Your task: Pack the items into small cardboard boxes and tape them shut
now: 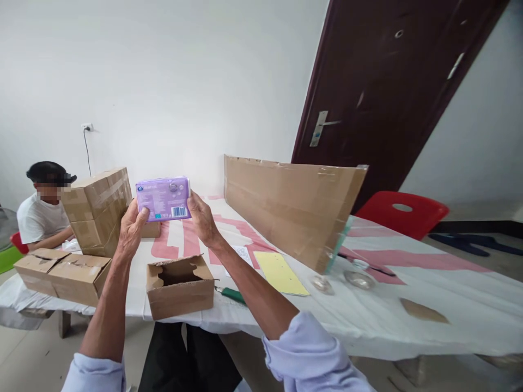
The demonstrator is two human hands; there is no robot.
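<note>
A purple plastic-wrapped packet (pixel 164 198) with a barcode and small print is held up above the table. My left hand (pixel 131 226) grips its left end, thumb across the front. On the right end, my right hand (pixel 202 219) is closed, its fingers mostly behind the packet. What the packet contains does not show. Below my hands an open cardboard box (pixel 180 299) stands at the table's front edge, its flaps raised and its inside dark. Beside it lies a green-handled tool (pixel 232 295), partly hidden by my right forearm.
Taped cartons (pixel 96 209) and a long low box (pixel 61 277) stand at left, near a seated person (pixel 44 212). A large cardboard panel (pixel 290 207) stands upright across the table. A yellow sheet (pixel 281 273), tape rolls (pixel 359 279) and a red chair (pixel 404 213) are to the right.
</note>
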